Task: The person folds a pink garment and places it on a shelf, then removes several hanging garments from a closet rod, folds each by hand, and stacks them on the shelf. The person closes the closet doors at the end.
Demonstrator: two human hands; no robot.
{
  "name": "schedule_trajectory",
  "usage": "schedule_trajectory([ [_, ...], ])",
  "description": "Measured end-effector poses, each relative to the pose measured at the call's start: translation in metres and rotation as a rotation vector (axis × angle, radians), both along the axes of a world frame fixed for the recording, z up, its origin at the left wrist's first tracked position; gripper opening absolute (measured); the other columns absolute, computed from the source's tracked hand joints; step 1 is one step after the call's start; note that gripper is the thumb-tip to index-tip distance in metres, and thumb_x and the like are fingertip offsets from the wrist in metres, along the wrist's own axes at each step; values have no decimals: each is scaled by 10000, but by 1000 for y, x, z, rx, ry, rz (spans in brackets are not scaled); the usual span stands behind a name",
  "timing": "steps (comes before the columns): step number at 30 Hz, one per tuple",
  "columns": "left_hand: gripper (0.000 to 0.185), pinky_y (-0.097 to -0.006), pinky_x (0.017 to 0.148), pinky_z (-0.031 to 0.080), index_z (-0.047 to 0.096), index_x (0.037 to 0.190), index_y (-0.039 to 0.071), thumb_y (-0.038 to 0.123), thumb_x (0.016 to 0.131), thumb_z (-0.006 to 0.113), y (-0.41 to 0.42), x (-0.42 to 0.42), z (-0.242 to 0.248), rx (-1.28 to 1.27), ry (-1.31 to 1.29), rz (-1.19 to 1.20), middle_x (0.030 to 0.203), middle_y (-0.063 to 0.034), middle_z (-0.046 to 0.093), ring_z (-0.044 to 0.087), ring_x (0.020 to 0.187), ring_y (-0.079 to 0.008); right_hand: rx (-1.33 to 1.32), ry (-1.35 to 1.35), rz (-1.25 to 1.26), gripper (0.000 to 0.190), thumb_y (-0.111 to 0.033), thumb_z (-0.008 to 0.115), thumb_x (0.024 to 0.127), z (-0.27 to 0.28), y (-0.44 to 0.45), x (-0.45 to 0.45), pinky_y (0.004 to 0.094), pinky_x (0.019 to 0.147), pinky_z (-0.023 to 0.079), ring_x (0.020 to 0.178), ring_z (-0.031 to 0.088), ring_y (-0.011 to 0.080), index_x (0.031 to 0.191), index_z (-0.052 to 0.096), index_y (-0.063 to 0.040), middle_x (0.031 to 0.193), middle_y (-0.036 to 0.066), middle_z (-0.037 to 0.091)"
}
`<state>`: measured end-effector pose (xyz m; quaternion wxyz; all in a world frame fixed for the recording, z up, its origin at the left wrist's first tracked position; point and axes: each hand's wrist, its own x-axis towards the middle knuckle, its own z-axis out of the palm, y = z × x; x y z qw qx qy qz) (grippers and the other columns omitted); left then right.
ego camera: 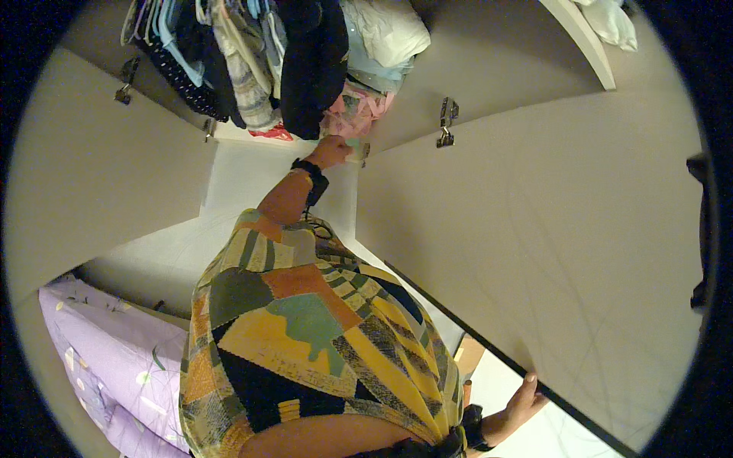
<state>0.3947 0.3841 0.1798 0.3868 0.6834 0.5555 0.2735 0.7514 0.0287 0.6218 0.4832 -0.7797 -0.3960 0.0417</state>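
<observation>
My left hand (330, 152), with a black band and device on its wrist, reaches to the front edge of the wardrobe's floor (229, 133). Its fingers are curled beside a pink bundle (355, 111), and a small pale green thing (353, 142) shows at the knuckles. Whether the hand holds it cannot be told. At lower right, my right hand (518, 403) grips the black-edged wardrobe door (515, 240). The thumb lies over the edge; the other fingers are mostly hidden.
Clothes (246, 68) hang on hangers above a red item (272, 133). Pale bags (383, 34) are piled beside them. Another open door (114, 166) stands at left, with metal hinges (123, 86). Purple patterned bedding (126, 355) lies at lower left.
</observation>
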Motion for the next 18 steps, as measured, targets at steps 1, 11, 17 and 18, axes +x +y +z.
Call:
schedule_trajectory([
  [1,304,-347,584,482,605,676,12,291,794,630,-12,-12,0,-86,-133,96,611,-104,623,626,577,-199,-52,38,50,631,-232,752,760,1,1,2,360,961,361,1066,491,233,1206,450,96,1194,176,526],
  [11,382,-310,599,477,592,671,8,335,866,570,-184,-138,42,-115,-237,800,596,-88,620,611,573,-174,-28,92,547,548,-149,761,749,-54,48,88,326,865,437,931,562,202,1173,497,76,1074,140,604],
  [17,296,-304,606,479,605,711,5,249,871,555,-275,-171,51,-34,-152,1076,604,-93,625,597,587,-156,72,130,677,522,-154,708,802,-93,73,120,333,886,421,978,543,208,1213,473,66,1121,151,583],
  [18,291,-303,605,480,603,716,4,244,873,557,-269,-187,59,40,-151,1110,606,-93,625,595,586,-154,93,122,696,511,-162,703,809,-99,89,118,334,879,424,973,545,207,1207,477,64,1114,148,586],
])
